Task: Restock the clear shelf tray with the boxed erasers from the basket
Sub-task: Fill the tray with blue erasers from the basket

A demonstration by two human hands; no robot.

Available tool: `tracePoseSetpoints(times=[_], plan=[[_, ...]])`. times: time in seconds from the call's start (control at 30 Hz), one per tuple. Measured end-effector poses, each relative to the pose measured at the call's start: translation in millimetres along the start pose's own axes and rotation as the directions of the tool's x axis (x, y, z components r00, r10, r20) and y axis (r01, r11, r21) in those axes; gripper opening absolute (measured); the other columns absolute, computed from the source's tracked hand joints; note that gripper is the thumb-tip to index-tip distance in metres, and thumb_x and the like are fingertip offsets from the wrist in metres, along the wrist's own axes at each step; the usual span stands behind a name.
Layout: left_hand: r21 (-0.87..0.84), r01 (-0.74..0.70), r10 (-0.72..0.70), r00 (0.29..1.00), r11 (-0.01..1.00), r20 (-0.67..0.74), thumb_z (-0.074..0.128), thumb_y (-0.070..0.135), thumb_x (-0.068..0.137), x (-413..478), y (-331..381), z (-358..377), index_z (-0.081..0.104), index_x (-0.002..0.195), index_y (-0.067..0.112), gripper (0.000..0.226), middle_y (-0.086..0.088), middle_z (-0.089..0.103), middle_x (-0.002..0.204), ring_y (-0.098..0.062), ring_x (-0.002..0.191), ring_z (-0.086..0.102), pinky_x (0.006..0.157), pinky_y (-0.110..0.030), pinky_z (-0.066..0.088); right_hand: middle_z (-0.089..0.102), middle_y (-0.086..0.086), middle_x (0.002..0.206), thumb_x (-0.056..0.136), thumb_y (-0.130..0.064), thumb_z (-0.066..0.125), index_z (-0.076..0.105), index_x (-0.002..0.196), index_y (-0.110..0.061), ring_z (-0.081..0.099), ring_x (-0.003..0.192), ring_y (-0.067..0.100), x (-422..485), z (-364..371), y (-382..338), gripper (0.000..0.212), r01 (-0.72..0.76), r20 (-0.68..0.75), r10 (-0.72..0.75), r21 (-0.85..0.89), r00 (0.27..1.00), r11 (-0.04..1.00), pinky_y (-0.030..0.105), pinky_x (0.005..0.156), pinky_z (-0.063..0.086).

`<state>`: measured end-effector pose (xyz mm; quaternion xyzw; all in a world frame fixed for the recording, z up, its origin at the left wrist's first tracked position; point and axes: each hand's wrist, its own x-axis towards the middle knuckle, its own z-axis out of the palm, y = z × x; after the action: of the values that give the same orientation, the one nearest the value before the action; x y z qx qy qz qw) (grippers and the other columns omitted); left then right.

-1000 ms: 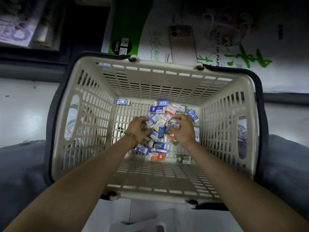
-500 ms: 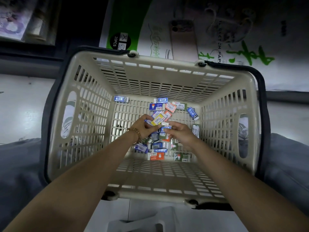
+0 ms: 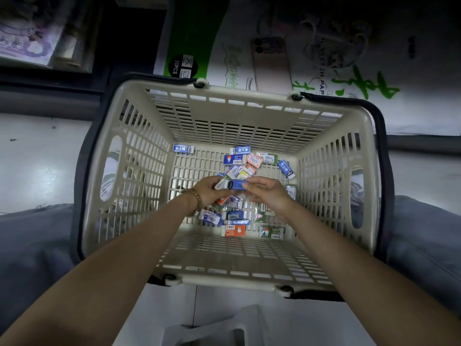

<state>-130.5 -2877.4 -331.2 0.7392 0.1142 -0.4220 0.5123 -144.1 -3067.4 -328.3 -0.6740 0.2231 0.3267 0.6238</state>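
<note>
Both hands are down inside the basket (image 3: 249,277), meeting over the pile of boxed erasers (image 3: 240,166). A blue eraser box (image 3: 237,184) sits between them, above the pile. The left hand (image 3: 208,192) curls round its left end together with a pale box (image 3: 220,184), and the right hand (image 3: 268,193) pinches the right end with its fingertips. A lone box (image 3: 183,149) lies in the far-left corner.
</note>
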Motion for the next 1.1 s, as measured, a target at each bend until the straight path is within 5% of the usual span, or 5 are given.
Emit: tracePoseSetpoints(times=[0.23,0.47,0.73,0.93,1.1], plan=[[0.018,0.136,-0.132,0.980,0.991,-0.152,0.063,0.030,0.087,-9.8,-19.5,-33.0,0.053,0.114,0.009,0.036,-0.009,0.063,0.106,-0.010,0.079,0.061,0.055,-0.015,0.051,0.066,0.001,0.104,0.088,-0.020,0.063,0.066,0.102,-0.016,0.062,0.086,0.008,-0.4,-3.4,12.8,0.015,-0.072,-0.013,0.071,-0.110,0.997,0.991,0.018,0.069,0.052],[0.470,0.019,0.132,0.949,0.883,-0.287,0.064,0.032,0.085,-12.8,-19.5,-32.5,0.040,0.138,0.017,0.060,-0.007,0.044,0.137,-0.024,0.129,0.038,0.104,-0.034,0.033,0.054,-0.006,0.082,0.075,-0.011,0.077,0.061,0.101,0.001,0.058,0.089,0.022,3.6,31.8,24.4,0.033,-0.080,-0.102,0.055,-0.262,0.993,0.962,0.042,0.087,0.054],[0.573,-0.194,0.190,0.980,0.796,0.068,0.067,0.022,0.085,-9.7,-13.1,-1.6,0.056,0.126,0.008,0.044,-0.010,0.054,0.118,-0.020,0.103,0.055,0.092,-0.025,0.042,0.061,0.013,0.095,0.080,0.000,0.070,0.054,0.108,0.006,0.062,0.078,0.021,1.8,32.5,22.1,0.032,-0.147,-0.164,0.141,-0.028,0.976,0.989,0.031,0.073,0.055],[0.269,-0.042,0.039,0.999,0.962,0.019,0.071,0.022,0.082,-2.7,-7.8,13.1,0.053,0.073,0.009,0.024,-0.004,0.055,0.068,-0.012,0.063,0.052,0.060,-0.019,0.045,0.061,0.011,0.102,0.086,-0.004,0.064,0.047,0.122,0.002,0.064,0.084,0.019,-5.4,33.0,10.8,0.040,-0.167,-0.077,0.195,0.281,0.978,0.945,0.015,0.063,0.056],[-0.077,0.082,-0.084,0.996,0.994,-0.017,0.062,0.012,0.089,-12.0,1.1,-8.7,0.053,0.103,0.006,0.018,-0.001,0.069,0.085,-0.004,0.062,0.068,0.057,-0.022,0.057,0.062,0.012,0.118,0.089,-0.017,0.061,0.055,0.108,-0.009,0.064,0.097,0.017,-8.6,17.6,-3.0,0.021,-0.174,-0.063,0.215,0.394,0.975,0.903,0.018,0.073,0.055]])
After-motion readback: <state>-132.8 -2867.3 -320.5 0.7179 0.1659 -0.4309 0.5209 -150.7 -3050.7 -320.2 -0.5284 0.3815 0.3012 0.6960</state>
